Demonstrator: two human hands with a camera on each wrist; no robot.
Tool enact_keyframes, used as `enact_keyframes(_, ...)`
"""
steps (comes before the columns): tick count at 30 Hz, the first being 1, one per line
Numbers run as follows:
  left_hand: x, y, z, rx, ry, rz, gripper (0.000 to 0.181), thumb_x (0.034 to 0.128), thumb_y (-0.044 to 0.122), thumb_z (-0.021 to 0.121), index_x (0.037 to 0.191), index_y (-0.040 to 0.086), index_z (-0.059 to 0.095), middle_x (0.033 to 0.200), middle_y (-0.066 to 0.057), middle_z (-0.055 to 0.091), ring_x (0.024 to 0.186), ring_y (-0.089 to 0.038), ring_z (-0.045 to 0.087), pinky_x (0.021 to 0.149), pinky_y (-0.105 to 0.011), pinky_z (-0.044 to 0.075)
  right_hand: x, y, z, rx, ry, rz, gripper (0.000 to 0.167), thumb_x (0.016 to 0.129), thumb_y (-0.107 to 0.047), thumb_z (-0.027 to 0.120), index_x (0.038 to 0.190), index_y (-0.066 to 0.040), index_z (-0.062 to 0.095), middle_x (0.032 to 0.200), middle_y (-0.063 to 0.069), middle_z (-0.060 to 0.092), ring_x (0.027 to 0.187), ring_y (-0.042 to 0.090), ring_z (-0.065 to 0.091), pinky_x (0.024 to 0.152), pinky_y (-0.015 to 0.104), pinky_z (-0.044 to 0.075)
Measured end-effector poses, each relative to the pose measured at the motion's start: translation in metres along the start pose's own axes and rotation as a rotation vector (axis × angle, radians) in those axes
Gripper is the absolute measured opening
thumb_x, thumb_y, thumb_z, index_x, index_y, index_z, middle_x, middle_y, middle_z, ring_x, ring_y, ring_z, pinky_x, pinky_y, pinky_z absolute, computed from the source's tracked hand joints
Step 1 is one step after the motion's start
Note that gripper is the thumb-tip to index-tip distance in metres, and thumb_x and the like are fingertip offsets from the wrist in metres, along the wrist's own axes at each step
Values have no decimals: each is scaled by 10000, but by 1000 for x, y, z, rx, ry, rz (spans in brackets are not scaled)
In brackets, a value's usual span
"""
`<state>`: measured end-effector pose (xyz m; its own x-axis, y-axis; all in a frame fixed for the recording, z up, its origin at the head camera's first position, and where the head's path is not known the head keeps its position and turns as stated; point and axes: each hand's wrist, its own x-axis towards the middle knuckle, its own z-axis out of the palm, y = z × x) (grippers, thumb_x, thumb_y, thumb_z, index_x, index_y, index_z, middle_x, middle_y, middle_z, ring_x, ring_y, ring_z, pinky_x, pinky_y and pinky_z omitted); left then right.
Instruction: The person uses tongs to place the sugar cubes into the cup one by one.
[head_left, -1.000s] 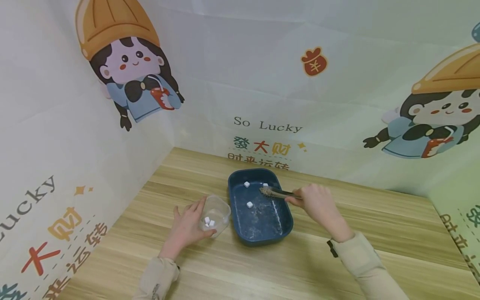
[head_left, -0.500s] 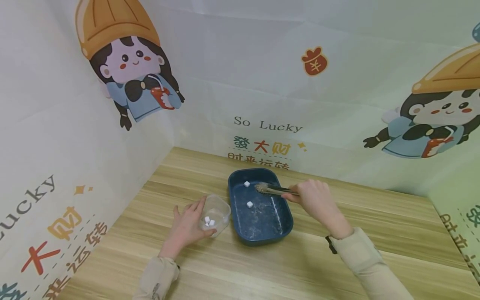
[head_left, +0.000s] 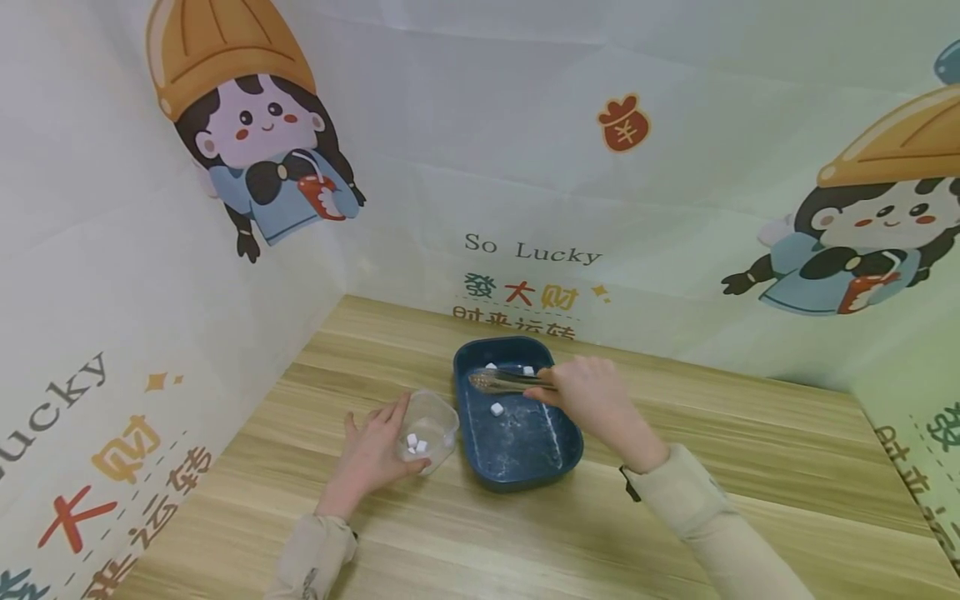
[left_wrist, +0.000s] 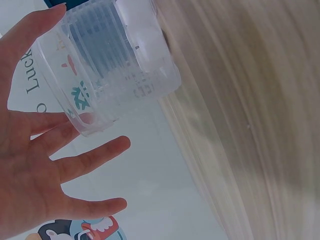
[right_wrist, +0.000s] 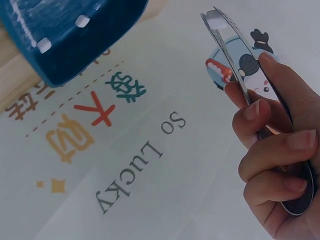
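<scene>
My left hand [head_left: 375,454] holds a clear plastic container [head_left: 442,417] by its rim, thumb on one side and fingers on the other. In the left wrist view, two of its fingers stick out free. Several white cubes [head_left: 417,444] lie inside the container. My right hand [head_left: 596,400] grips metal tongs [head_left: 498,382] above the dark blue tray [head_left: 517,483]. Between the tong tips a white cube [right_wrist: 216,20] is pinched, as the right wrist view shows. Three other white cubes, one of them nearest the middle [head_left: 497,409], lie in the tray; the tongs partly cover one at the back.
Tray and container stand close side by side on a wood-grain table [head_left: 480,542]. A printed white backdrop [head_left: 465,125] with cartoon figures and lettering rises behind the table and along its sides.
My right hand and the tongs have moved left over the tray, towards the container. The back right cube, hidden half a second ago, shows again. My left hand keeps its hold.
</scene>
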<state>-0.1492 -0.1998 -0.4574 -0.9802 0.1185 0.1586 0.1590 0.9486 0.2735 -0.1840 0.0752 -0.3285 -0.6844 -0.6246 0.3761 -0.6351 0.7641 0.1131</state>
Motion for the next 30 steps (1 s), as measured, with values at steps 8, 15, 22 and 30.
enact_keyframes(8,-1,-1,0,1,10,1,1016,591,498,754,1382,56,296,1312,-144,484,1148,-366,478,942,-720,202,12,-19,2,-34,4,-50,425,753,-452,627,487,-185,431,444,-97,240,405,54,224,390,189,87)
enact_keyframes(15,-1,-2,1,3,6,5,1010,596,505,747,1381,54,299,1323,-140,475,1153,-362,477,936,-723,207,20,-34,4,-38,33,-80,392,737,-462,638,495,-188,498,411,-77,368,391,47,241,380,171,71)
enact_keyframes(22,-1,-3,1,4,13,8,1008,599,511,742,1380,52,299,1327,-141,472,1150,-367,479,932,-721,217,24,-41,7,-18,73,-129,449,737,-457,638,460,-181,415,426,-95,264,400,36,180,393,157,64)
enact_keyframes(30,-1,-2,0,0,7,4,1007,605,509,741,1384,56,292,1322,-142,476,1144,-374,482,937,-717,215,25,-47,13,-30,24,-121,463,750,-461,627,478,-190,368,452,-93,201,404,52,146,386,174,62)
